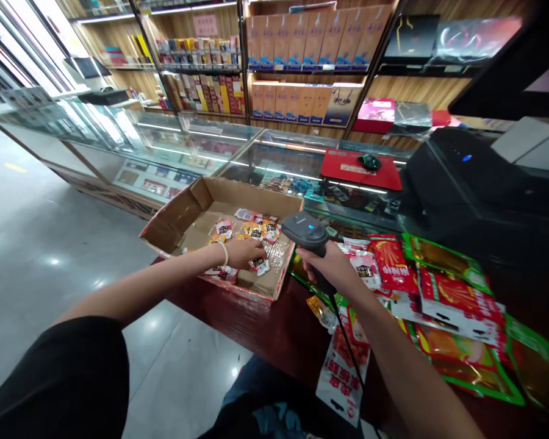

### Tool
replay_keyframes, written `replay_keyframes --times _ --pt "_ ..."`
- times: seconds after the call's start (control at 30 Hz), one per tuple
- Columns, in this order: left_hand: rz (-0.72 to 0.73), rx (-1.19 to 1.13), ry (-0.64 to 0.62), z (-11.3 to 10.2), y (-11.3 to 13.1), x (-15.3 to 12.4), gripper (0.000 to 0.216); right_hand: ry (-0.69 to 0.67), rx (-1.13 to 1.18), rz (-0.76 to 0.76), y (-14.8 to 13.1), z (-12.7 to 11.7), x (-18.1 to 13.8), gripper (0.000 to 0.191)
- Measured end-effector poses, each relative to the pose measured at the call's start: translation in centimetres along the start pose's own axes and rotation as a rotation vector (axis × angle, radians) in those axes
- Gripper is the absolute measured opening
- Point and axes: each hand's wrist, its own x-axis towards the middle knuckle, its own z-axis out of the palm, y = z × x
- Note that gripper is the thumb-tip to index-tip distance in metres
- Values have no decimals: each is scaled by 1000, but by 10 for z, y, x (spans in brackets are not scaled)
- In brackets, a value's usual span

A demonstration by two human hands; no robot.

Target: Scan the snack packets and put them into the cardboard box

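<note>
My right hand is wrapped around the handle of a dark grey barcode scanner. A small blue light glows on its head, and a black cord hangs from its grip. My left hand reaches into a shallow cardboard box, its fingers bent and closed on a small white and pink snack packet. Several more small packets in orange, pink and white lie loose on the bottom of the box. The left fingertips are partly hidden behind the hand.
Several larger snack bags, red and green, are heaped on the dark red counter at the right. A white snack pouch lies near its front edge. Behind are a glass case, a red mat with a mouse, and a black machine.
</note>
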Motion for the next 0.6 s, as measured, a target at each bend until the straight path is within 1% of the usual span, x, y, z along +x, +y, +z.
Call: replay_keyframes --times 0.1,0.13,0.2,0.27,0.33,0.43,0.5,0.53,0.6 --pt "-13 30 -78 11 -5 9 72 -24 -16 -12 4 -2 7 37" --pt "-18 36 -90 13 -6 10 76 -32 -18 -10 6 -3 8 37" --pt "-23 28 -86 15 -10 12 75 -37 -10 1 9 -5 11 38" --pt "-13 -19 -37 14 -13 13 65 -33 0 3 12 -7 12 39" --pt "13 -106 34 12 -14 14 47 -24 8 -10 13 -8 12 40" --pt "38 -249 93 7 -14 14 21 -18 21 -34 14 -11 8 39" --pt "-12 -308 153 0 -13 15 13 -8 24 -44 14 -13 3 38" --pt "-64 -332 203 -4 -14 14 13 0 24 -47 13 -15 0 37" --pt "-228 -412 328 -14 -14 12 19 25 30 -53 12 -18 -8 36"
